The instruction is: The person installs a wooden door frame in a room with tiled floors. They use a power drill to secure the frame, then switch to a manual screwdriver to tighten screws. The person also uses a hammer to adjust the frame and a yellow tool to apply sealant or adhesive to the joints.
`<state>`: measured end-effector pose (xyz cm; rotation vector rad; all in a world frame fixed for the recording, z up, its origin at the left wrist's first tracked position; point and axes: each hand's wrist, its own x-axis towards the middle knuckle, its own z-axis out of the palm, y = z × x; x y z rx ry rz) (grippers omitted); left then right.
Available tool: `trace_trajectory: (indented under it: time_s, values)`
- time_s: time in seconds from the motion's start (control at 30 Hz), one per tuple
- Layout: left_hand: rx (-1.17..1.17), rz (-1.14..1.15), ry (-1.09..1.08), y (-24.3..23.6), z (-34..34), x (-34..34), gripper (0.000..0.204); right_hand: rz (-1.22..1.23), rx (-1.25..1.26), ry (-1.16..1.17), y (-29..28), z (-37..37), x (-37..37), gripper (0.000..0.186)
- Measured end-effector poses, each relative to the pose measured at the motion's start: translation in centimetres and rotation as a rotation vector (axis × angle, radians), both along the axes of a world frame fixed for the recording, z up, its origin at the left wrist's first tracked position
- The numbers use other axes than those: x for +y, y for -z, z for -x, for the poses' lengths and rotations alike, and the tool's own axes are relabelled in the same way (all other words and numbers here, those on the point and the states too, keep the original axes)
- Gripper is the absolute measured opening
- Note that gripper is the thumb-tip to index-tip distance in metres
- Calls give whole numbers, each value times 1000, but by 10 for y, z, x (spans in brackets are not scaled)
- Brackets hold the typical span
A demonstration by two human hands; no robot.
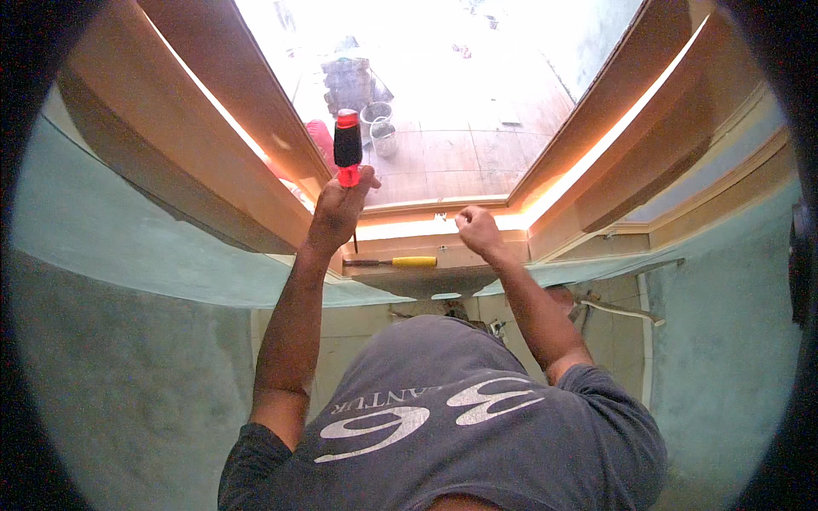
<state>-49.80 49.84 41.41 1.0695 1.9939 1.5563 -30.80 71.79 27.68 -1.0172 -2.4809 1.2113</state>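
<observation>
My left hand (339, 209) is wrapped round the lower end of a screwdriver (348, 146) with a red and black handle. Its handle points up, and a thin dark shaft shows below the hand. Over the right part of the wooden window sill (477, 255), my right hand (480, 230) is closed, fingers curled together; whatever they may hold is hidden. Between the hands, small whitish bits (440, 217) lie on the brightly lit sill. A yellow-handled tool with a narrow dark blade, perhaps a chisel (414, 261), rests along the sill's near edge.
Wooden window leaves stand swung inward at left (187, 162) and right (648, 145). Below the sill, a tool with a pale wooden handle (622, 308) lies on the tiled floor. Beyond the opening are buckets (383, 136) and a grey stack (347, 85).
</observation>
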Motion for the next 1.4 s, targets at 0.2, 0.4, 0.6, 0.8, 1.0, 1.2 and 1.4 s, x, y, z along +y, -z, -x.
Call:
trace_trajectory:
  time_s: [0.2,0.4,0.6,0.8,1.0,1.2,1.4]
  values:
    - [82,54,-49,-5,-4,-9,48,-141,-114,16,112,34,14,35]
    - [58,53,-51,-5,-10,-21,48,-77,-46,2,111,30,13,28]
    - [53,-12,-61,11,-8,-35,49,-38,-36,25,114,22,11,25]
    - [69,-27,-52,11,-6,-53,47,-114,-79,-33,140,20,16,26]
    - [68,-16,-125,-1,-19,-59,48,-146,-106,5,129,9,9,24]
    - [4,-17,-133,-12,-27,-80,46,-668,8,-352,173,14,15,15]
    - [29,18,-232,-30,-27,-96,43,-150,18,-1,169,4,-5,26]
